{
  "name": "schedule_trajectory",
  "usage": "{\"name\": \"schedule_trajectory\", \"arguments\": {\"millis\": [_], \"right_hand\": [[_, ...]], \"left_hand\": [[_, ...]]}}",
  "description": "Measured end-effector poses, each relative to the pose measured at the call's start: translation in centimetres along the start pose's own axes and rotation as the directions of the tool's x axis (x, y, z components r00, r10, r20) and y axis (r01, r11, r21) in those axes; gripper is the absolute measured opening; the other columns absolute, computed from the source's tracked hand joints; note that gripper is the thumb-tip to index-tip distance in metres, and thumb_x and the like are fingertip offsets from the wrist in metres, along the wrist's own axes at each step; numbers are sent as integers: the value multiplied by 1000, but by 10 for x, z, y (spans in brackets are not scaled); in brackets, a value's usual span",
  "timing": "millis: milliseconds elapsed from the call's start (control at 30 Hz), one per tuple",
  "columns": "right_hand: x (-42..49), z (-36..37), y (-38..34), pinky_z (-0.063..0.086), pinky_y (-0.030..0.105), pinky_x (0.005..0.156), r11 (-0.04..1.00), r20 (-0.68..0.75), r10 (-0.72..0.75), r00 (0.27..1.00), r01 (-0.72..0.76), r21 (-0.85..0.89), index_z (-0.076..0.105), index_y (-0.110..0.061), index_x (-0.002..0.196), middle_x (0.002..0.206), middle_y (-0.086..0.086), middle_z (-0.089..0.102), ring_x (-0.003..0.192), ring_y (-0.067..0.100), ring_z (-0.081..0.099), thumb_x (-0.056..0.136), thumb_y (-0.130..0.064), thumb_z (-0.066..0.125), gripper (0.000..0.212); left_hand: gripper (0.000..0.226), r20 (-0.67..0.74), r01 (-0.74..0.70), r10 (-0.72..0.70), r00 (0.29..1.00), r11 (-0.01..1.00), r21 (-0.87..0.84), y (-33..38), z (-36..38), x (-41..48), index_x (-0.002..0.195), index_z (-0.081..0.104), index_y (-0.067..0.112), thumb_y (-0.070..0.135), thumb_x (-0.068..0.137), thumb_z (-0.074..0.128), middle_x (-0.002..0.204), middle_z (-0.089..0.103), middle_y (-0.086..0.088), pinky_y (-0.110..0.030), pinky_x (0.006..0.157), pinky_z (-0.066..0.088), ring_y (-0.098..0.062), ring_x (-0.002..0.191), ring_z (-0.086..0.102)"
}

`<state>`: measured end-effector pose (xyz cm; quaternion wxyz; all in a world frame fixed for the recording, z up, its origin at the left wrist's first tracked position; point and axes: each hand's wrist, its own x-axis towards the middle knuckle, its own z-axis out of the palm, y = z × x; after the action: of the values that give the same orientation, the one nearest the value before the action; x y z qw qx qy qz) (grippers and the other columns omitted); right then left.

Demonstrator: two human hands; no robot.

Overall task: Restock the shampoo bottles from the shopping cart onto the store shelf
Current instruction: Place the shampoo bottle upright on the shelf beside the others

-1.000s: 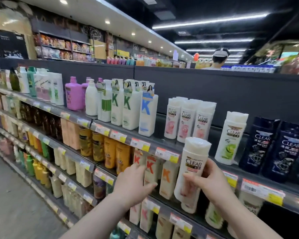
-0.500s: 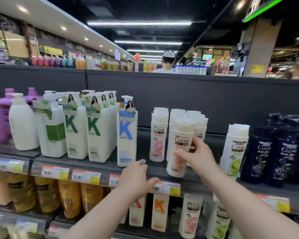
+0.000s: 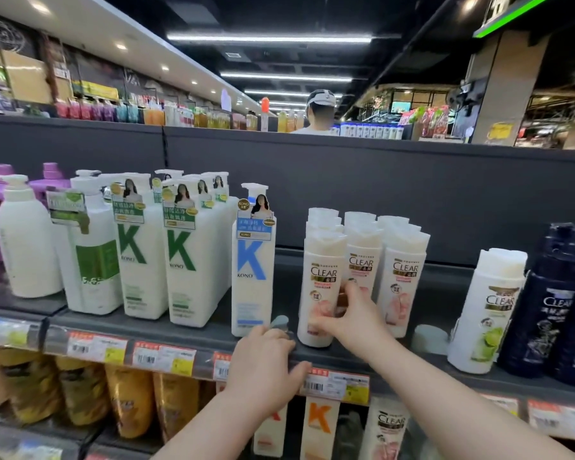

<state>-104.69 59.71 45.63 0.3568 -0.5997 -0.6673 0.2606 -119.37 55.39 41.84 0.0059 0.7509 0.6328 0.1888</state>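
Shelf [image 3: 186, 330]: dark, price tags along the front rail. Bottle [image 3: 322, 260]: white, flip cap, CLEAR label with pink print. It stands upright on the shelf at the front of the left row of like bottles, just right of the blue-K bottle [image 3: 253, 270]. Right hand [image 3: 352, 318]: fingers and thumb wrapped round the bottle's lower half. Left hand [image 3: 263, 370]: fingers laid relaxed on the shelf's front edge, holding nothing.

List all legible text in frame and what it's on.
"CLEAR": front pink-label bottle, lime-label bottle, dark blue bottle, lower-shelf bottle.
"K", "KONO": blue-label pump bottle, green-label pump bottles.
"K": orange-label bottle below.
Price tags, hang-tag print: too blurred.
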Motion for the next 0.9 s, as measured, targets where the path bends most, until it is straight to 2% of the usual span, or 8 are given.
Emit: {"name": "schedule_trajectory", "arguments": {"millis": [133, 300, 467, 733, 833, 900], "right_hand": [[-3, 4, 7, 51, 36, 91, 999, -3, 19, 1000, -19, -48, 52, -28, 115, 114, -9, 63, 103, 11, 60, 72, -35, 76, 49], [0, 5, 4, 51, 40, 93, 998, -4, 29, 1000, -29, -62, 53, -28, 116, 115, -8, 64, 106, 13, 60, 73, -35, 75, 49], [2, 5, 6, 51, 38, 91, 995, -3, 40, 999, -41, -88, 52, -27, 115, 114, -8, 63, 104, 14, 60, 73, -36, 75, 49], [-9, 1, 1, 48, 37, 96, 996, 20, 64, 998, -63, -60, 48, -21, 125, 124, -3, 59, 113, 15, 56, 73, -38, 76, 61], [-29, -9, 1, 47, 36, 96, 995, -43, 62, 997, -65, -71, 44, -22, 130, 127, -3, 55, 115, 16, 53, 77, -40, 72, 63], [-49, -19, 6, 46, 31, 94, 991, -74, 56, 996, -65, -121, 43, -24, 132, 126, -5, 53, 112, 13, 52, 80, -41, 69, 60]], "left_hand": [[44, 1, -16, 16, 1000, 1000, 25, -1, 1, 2, 124, 58, 27, 51, 87, 51, 129, 55, 12, -31, 105, 36, -9, 122, 40], [41, -3, -23, 23, 1000, 1000, 13, -1, 1, 4, 120, 60, 27, 50, 87, 51, 120, 57, 11, -28, 95, 39, -7, 112, 43], [38, 26, 1, -1, 1000, 1000, -17, 0, -3, 5, 112, 64, 27, 51, 87, 51, 113, 58, 10, -27, 87, 41, -7, 105, 44], [40, 73, -1, -1, 997, 1000, 21, -1, -6, 4, 113, 63, 22, 51, 88, 49, 110, 57, 5, -33, 89, 45, -13, 106, 45], [40, 84, -23, 22, 996, 1000, 10, -4, -8, 2, 115, 62, 23, 50, 88, 51, 111, 56, 6, -30, 89, 45, -11, 105, 45], [43, 55, -34, 33, 998, 999, 8, -6, -7, -3, 121, 58, 25, 50, 88, 52, 120, 54, 7, -29, 93, 42, -10, 111, 45]]}}
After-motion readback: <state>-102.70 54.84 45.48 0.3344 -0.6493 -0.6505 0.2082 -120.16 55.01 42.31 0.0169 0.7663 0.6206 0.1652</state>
